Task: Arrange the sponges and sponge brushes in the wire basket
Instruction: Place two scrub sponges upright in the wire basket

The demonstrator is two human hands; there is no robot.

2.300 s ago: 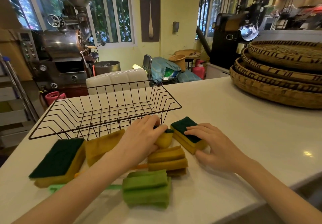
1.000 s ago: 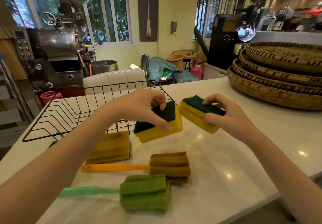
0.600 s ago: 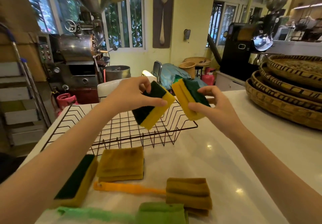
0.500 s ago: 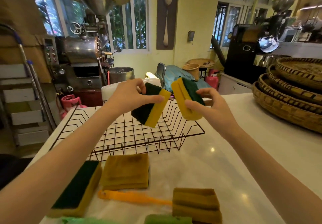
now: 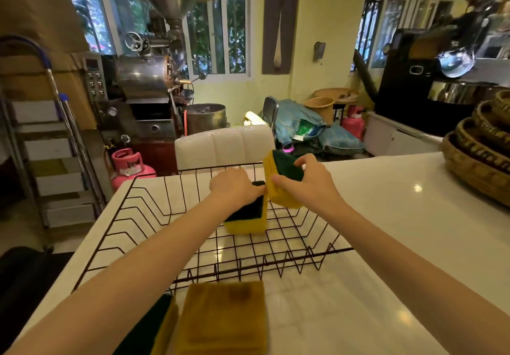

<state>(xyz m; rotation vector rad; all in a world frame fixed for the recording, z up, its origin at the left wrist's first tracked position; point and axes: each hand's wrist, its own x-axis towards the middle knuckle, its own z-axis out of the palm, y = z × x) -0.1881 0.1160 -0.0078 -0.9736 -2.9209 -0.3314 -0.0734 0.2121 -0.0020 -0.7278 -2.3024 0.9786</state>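
Note:
The black wire basket [image 5: 132,218] stands on the white counter in front of me. My left hand [image 5: 234,186] grips a yellow sponge with a dark green scouring face [image 5: 248,219], held on edge low inside the basket's right half. My right hand [image 5: 300,182] holds a second yellow and green sponge [image 5: 278,180] upright just above and to the right of the first, the two nearly touching. On the counter near me lie a brownish-yellow sponge [image 5: 225,316] and another green-faced sponge [image 5: 154,327], partly hidden by my left forearm.
Stacked woven trays [image 5: 480,156] sit at the counter's right end. Beyond the basket stand a white padded chair back [image 5: 223,144], a pink gas cylinder [image 5: 129,165] and a metal roasting machine [image 5: 149,78]. Bare white counter [image 5: 386,216] lies right of the basket.
Both hands have carried their sponges forward and down from above the counter into the basket. The left sponge has dropped low inside the basket. The sponge brushes have left the view.

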